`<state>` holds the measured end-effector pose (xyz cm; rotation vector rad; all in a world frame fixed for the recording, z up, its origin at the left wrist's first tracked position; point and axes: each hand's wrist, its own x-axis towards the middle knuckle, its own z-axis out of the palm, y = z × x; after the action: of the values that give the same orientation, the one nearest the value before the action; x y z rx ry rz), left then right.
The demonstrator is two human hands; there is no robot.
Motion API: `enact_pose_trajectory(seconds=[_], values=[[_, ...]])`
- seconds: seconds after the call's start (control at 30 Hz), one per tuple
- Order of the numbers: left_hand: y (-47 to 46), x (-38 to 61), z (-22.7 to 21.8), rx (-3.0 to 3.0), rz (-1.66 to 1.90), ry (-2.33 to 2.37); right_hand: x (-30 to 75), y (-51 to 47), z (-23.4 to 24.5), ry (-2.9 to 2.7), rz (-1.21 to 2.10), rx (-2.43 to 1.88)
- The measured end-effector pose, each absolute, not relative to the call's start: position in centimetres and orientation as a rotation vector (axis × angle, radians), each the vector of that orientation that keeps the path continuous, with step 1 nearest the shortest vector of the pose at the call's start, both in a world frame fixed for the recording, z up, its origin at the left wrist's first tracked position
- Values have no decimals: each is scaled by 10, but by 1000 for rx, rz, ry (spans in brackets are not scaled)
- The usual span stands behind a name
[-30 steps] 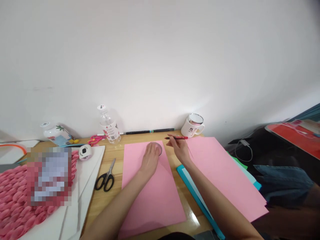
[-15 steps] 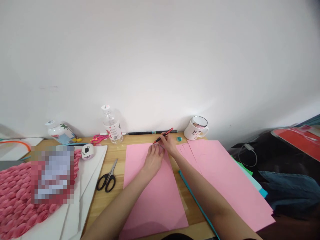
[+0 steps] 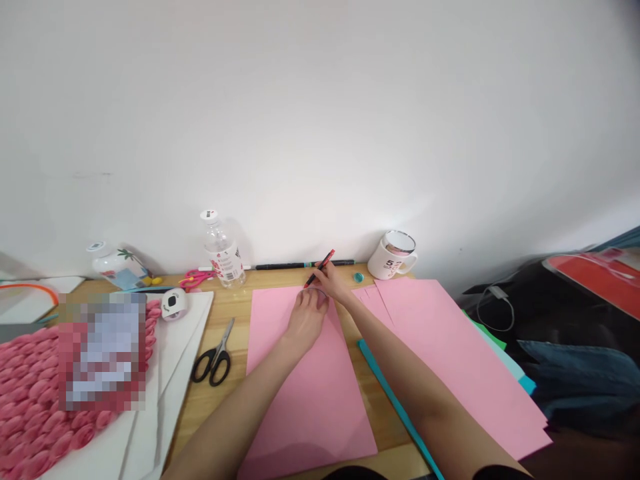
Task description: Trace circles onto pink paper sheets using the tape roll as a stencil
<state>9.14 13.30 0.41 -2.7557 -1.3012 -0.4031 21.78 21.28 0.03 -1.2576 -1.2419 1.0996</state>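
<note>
My left hand lies flat, fingers together, pressing a small round clear object onto the top of a pink paper sheet. The round object is mostly hidden under the fingers. My right hand grips a red pen in a pinch, its tip down at the far edge of that round object. A small teal cap lies just right of my right hand.
A stack of pink sheets over teal and green paper lies at right. Black scissors, a water bottle, a white mug, a long black stick, a pink woven piece and white boards are around the wooden desk.
My right hand has swung the red pen from lying level to the right of the round object to standing tip-down at its far edge. The left hand has stayed on the object.
</note>
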Motion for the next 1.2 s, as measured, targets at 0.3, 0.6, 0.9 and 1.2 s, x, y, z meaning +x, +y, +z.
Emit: enact_pose_trajectory(seconds=[0.3, 0.6, 0.9, 1.2], values=[[136, 90, 10, -2792, -363, -1271, 252, 203, -3, -1212, 935, -1414], [139, 86, 20, -2813, -261, -1244, 270, 168, -2, -1165, 841, -1442], [142, 85, 29, -2875, -171, -1266, 269, 139, 8, -998, 819, -1442], [145, 85, 37, -2934, -95, -1320, 264, 131, 7, -1116, 796, -1552]])
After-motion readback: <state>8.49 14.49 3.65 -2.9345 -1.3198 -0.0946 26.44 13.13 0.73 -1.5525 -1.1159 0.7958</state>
